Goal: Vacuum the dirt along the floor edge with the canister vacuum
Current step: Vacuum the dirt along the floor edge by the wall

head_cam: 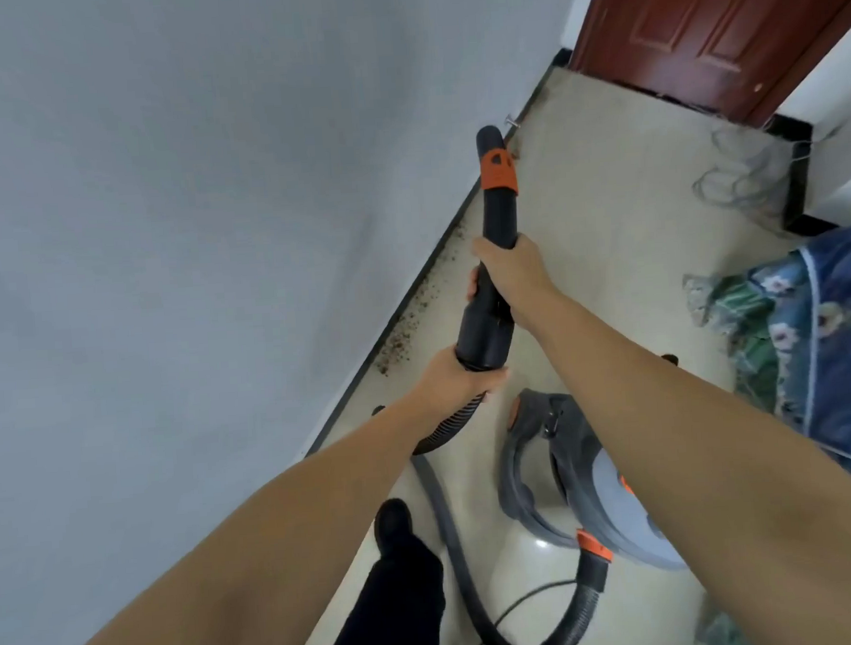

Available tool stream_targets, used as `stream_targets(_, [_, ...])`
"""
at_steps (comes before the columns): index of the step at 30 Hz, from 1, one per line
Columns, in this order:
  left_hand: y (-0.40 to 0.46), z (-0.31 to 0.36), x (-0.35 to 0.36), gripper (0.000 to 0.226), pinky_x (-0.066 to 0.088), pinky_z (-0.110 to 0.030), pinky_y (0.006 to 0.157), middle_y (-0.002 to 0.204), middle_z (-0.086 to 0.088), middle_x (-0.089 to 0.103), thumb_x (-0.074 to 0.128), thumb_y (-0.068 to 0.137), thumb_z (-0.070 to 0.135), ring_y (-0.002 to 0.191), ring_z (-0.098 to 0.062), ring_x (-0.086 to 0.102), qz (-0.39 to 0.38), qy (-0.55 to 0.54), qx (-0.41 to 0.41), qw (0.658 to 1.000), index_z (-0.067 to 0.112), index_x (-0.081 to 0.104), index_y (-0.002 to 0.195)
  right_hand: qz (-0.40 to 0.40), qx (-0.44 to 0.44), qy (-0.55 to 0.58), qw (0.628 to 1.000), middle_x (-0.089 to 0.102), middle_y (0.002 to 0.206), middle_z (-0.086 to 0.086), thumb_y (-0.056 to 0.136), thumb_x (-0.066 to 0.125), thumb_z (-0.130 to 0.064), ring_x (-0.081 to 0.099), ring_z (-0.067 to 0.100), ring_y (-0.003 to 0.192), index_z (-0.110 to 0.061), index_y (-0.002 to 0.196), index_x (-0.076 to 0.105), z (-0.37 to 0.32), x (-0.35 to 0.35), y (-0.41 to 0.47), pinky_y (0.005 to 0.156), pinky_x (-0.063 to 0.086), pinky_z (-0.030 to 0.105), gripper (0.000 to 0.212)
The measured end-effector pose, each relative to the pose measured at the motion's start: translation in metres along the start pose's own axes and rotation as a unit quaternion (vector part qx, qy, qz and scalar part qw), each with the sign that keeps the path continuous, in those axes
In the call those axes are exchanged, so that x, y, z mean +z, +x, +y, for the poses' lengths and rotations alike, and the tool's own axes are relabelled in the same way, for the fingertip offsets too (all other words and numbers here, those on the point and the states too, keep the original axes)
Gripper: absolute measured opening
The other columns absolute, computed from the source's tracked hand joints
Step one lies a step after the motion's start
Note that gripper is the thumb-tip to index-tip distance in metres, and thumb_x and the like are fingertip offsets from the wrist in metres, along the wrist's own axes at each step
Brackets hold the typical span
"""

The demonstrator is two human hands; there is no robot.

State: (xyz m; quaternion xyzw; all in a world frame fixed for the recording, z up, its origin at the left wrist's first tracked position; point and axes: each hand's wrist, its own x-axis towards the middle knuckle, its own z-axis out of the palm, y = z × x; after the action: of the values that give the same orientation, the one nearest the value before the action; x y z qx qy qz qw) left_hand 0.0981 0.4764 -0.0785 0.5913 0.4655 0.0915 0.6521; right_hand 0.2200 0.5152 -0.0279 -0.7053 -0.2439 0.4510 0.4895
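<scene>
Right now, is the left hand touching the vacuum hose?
Touching. The head view shows the left hand gripping the black vacuum wand at its lower end, with fingers curled around the spot where the ribbed hose joins it.

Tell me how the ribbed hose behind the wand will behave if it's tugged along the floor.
The hose already curves in a loose loop, so it probably flexes rather than pushes stiffly. Its ribbing suggests it may snag. A pull likely drags the canister after it.

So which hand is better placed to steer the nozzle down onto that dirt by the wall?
The right hand: it grips the black wand farther forward, nearer the nozzle end. The left hand holds the rear end by the hose, beside the dirt.
</scene>
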Motion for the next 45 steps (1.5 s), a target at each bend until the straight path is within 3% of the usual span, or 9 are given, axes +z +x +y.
stream_targets(9, [0.077, 0.044, -0.068, 0.017, 0.045, -0.009, 0.049, 0.064, 0.002, 0.061, 0.072, 0.083, 0.017, 0.051, -0.002, 0.056, -0.004, 0.023, -0.009, 1.0, 0.016, 0.059, 0.071, 0.032, 0.076, 0.104, 0.991, 0.052, 0.058, 0.008, 0.088, 0.065, -0.018, 0.05, 0.016, 0.035, -0.009, 0.089, 0.049, -0.049, 0.032, 0.082, 0.04, 0.047, 0.022, 0.019])
stream_targets(18, [0.153, 0.085, -0.094, 0.012, 0.048, -0.01, 0.057, 0.069, 0.006, 0.066, 0.07, 0.082, 0.027, 0.058, -0.005, 0.062, -0.022, 0.154, -0.011, 0.988, 0.023, 0.06, 0.079, 0.064, 0.099, 0.129, 0.985, 0.051, 0.057, 0.006, 0.089, 0.06, -0.011, 0.049, 0.012, 0.032, -0.005, 0.09, 0.05, -0.081, 0.019, 0.152, 0.034, 0.042, 0.015, 0.011])
stream_targets(23, [0.243, 0.104, -0.106, 0.024, 0.049, -0.011, 0.061, 0.085, 0.001, 0.067, 0.07, 0.083, 0.026, 0.072, -0.01, 0.063, 0.033, 0.148, -0.046, 0.987, 0.015, 0.061, 0.102, 0.02, 0.099, 0.13, 0.986, 0.055, 0.057, 0.008, 0.085, 0.062, -0.013, 0.054, 0.02, 0.042, -0.004, 0.111, 0.053, -0.09, 0.024, 0.254, 0.045, 0.051, 0.025, 0.029])
stream_targets(26, [0.309, 0.121, -0.103, 0.036, 0.048, -0.022, 0.077, 0.099, 0.0, 0.066, 0.068, 0.081, 0.028, 0.089, -0.016, 0.062, 0.059, 0.169, -0.115, 0.977, 0.019, 0.059, 0.115, -0.002, 0.131, 0.106, 0.986, 0.058, 0.063, 0.011, 0.086, 0.061, -0.014, 0.057, 0.021, 0.049, -0.002, 0.107, 0.053, -0.092, 0.01, 0.322, 0.053, 0.055, 0.028, 0.026])
stream_targets(31, [0.375, 0.166, -0.075, 0.032, 0.048, -0.027, 0.076, 0.099, -0.001, 0.066, 0.069, 0.077, 0.03, 0.091, -0.018, 0.062, 0.065, 0.187, -0.181, 0.963, 0.02, 0.06, 0.106, 0.033, 0.216, 0.081, 0.972, 0.058, 0.068, 0.001, 0.089, 0.062, -0.016, 0.058, 0.014, 0.055, -0.004, 0.109, 0.052, -0.115, -0.043, 0.393, 0.053, 0.046, 0.024, 0.024])
stream_targets(37, [0.429, 0.197, -0.068, 0.027, 0.044, -0.024, 0.069, 0.094, 0.002, 0.066, 0.069, 0.075, 0.032, 0.086, -0.015, 0.062, 0.085, 0.172, -0.187, 0.964, 0.027, 0.057, 0.099, 0.01, 0.263, 0.031, 0.964, 0.064, 0.117, 0.015, 0.094, 0.059, -0.019, 0.063, 0.032, 0.107, -0.005, 0.129, 0.048, -0.155, -0.064, 0.449, 0.075, 0.047, 0.032, 0.04])
stream_targets(40, [0.447, 0.208, -0.065, 0.026, 0.044, -0.023, 0.069, 0.09, 0.004, 0.065, 0.07, 0.074, 0.032, 0.083, -0.013, 0.062, 0.093, 0.163, -0.19, 0.964, 0.03, 0.056, 0.096, -0.011, 0.29, 0.02, 0.957, 0.066, 0.098, 0.012, 0.093, 0.06, -0.021, 0.065, 0.031, 0.106, -0.005, 0.125, 0.05, -0.163, -0.071, 0.471, 0.08, 0.05, 0.034, 0.036])
stream_targets(43, [0.472, 0.223, -0.054, 0.026, 0.046, -0.023, 0.068, 0.088, 0.002, 0.068, 0.07, 0.072, 0.032, 0.081, -0.014, 0.065, 0.086, 0.173, -0.186, 0.963, 0.027, 0.059, 0.095, -0.02, 0.285, 0.007, 0.958, 0.06, 0.075, 0.004, 0.092, 0.061, -0.02, 0.067, 0.026, 0.081, -0.006, 0.114, 0.052, -0.165, -0.087, 0.496, 0.077, 0.052, 0.034, 0.028])
stream_targets(45, [0.494, 0.236, -0.044, 0.025, 0.048, -0.024, 0.066, 0.083, 0.001, 0.069, 0.069, 0.072, 0.031, 0.078, -0.015, 0.066, 0.082, 0.184, -0.177, 0.963, 0.021, 0.063, 0.095, -0.017, 0.28, -0.003, 0.96, 0.064, 0.084, 0.004, 0.092, 0.061, -0.019, 0.067, 0.024, 0.08, -0.003, 0.12, 0.055, -0.172, -0.105, 0.514, 0.074, 0.05, 0.033, 0.033])
